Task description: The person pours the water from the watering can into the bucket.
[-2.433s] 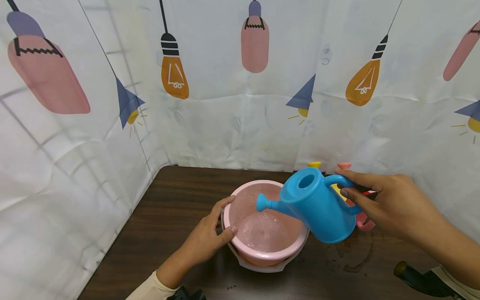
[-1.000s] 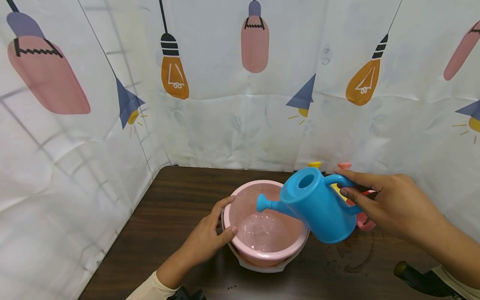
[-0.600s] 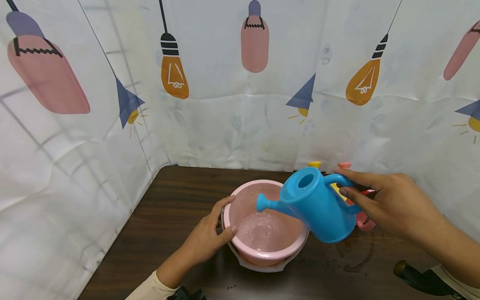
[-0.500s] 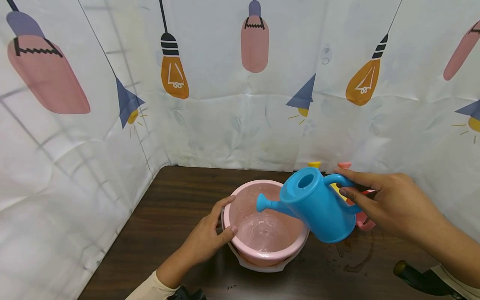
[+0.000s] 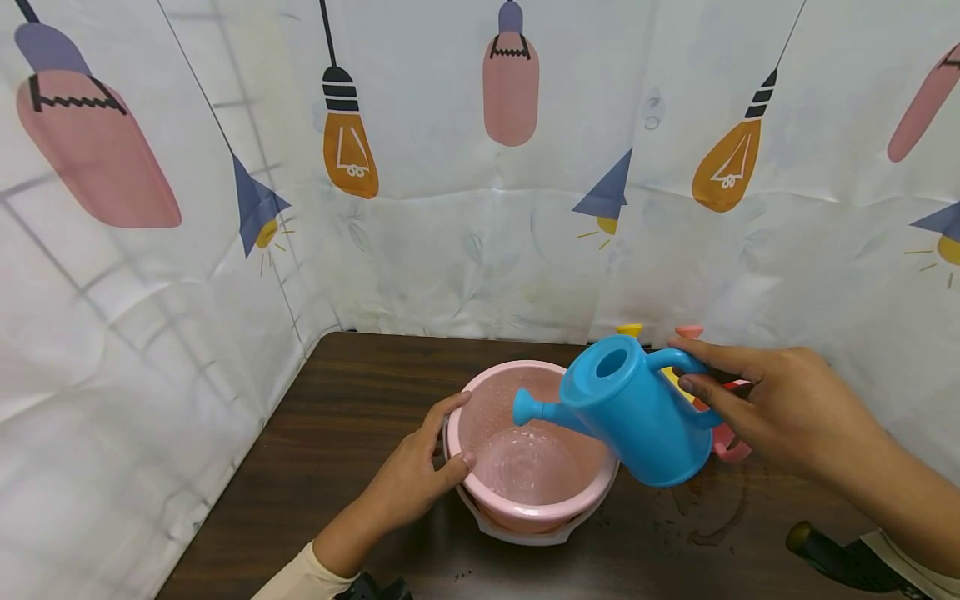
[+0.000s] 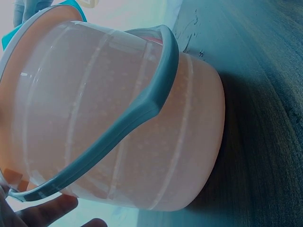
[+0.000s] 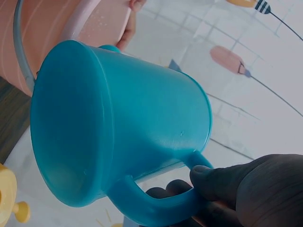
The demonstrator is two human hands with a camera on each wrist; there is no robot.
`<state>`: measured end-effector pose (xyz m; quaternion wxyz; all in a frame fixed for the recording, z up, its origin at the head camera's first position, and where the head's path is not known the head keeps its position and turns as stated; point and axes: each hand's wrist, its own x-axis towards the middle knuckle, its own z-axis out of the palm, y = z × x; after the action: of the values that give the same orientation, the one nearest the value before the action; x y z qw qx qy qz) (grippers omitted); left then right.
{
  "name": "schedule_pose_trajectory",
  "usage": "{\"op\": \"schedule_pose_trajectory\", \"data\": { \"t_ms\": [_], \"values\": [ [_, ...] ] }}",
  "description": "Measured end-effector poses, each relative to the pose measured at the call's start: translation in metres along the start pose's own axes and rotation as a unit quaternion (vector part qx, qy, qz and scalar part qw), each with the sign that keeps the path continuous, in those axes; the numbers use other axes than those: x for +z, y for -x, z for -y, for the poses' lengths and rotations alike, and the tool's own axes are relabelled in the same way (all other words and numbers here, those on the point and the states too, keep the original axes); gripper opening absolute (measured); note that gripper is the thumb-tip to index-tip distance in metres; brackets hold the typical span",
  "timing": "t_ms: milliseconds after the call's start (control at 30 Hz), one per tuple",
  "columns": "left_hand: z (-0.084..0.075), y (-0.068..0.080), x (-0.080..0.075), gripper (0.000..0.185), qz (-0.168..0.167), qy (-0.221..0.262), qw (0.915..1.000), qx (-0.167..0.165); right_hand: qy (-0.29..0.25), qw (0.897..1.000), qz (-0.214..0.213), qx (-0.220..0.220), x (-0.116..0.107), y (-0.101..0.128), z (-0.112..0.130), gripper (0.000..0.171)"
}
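Observation:
A pink bucket (image 5: pixel 525 512) with a white handle (image 6: pixel 142 109) stands on the dark wooden table (image 5: pixel 352 392) and holds a little water (image 5: pixel 528 467). My left hand (image 5: pixel 452 432) grips its left rim, thumb over the edge. In the left wrist view, fingertips (image 6: pixel 42 210) show under the bucket (image 6: pixel 118 123). My right hand (image 5: pixel 686 364) holds a blue watering can (image 5: pixel 637 417) by its handle, tilted left. The can's spout (image 5: pixel 528 408) hangs over the bucket. The right wrist view shows the can (image 7: pixel 118 127) with fingers (image 7: pixel 236 189) curled round its handle.
Yellow (image 5: pixel 628 330) and pink (image 5: pixel 688 331) toy pieces stand behind the can, by the curtain with printed bulbs (image 5: pixel 480 233). Another pink piece (image 5: pixel 733 448) lies under my right hand. Spilled water (image 5: pixel 705 517) marks the table. A black handle (image 5: pixel 825 554) lies at the front right.
The water in the bucket rippled earlier and now lies smoother, with only drops under the spout. Both hands, the can and the bucket have stayed in place.

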<state>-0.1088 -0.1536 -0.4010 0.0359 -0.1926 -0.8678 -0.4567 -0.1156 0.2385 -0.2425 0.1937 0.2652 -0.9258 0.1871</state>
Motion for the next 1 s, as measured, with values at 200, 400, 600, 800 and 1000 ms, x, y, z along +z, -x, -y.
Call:
{"op": "schedule_pose_trajectory", "data": {
  "t_ms": [200, 400, 600, 800, 1000],
  "values": [
    [-0.0004, -0.0002, 0.0013, 0.070, -0.003, 0.001, 1.0000, -0.007, 0.001, 1.000, 0.003, 0.002, 0.0000, -0.0001, 0.0012, 0.053],
    [-0.0016, 0.0001, 0.0009, 0.070, -0.002, 0.004, 1.0000, -0.008, -0.011, 1.000, 0.009, 0.008, -0.0003, 0.0001, 0.0032, 0.052],
    [-0.0027, -0.0001, -0.0002, 0.070, 0.001, 0.006, 1.0000, -0.005, -0.034, 0.999, 0.029, 0.031, 0.0000, -0.0004, 0.0050, 0.053],
    [-0.0029, -0.0001, -0.0004, 0.070, 0.002, 0.004, 1.0000, -0.006, -0.032, 0.998, 0.037, 0.040, -0.0008, -0.0007, 0.0061, 0.053],
    [-0.0031, 0.0001, -0.0004, 0.069, 0.002, 0.004, 1.0000, -0.007, -0.032, 0.998, 0.040, 0.048, -0.0004, -0.0006, 0.0061, 0.053]
  ]
}}
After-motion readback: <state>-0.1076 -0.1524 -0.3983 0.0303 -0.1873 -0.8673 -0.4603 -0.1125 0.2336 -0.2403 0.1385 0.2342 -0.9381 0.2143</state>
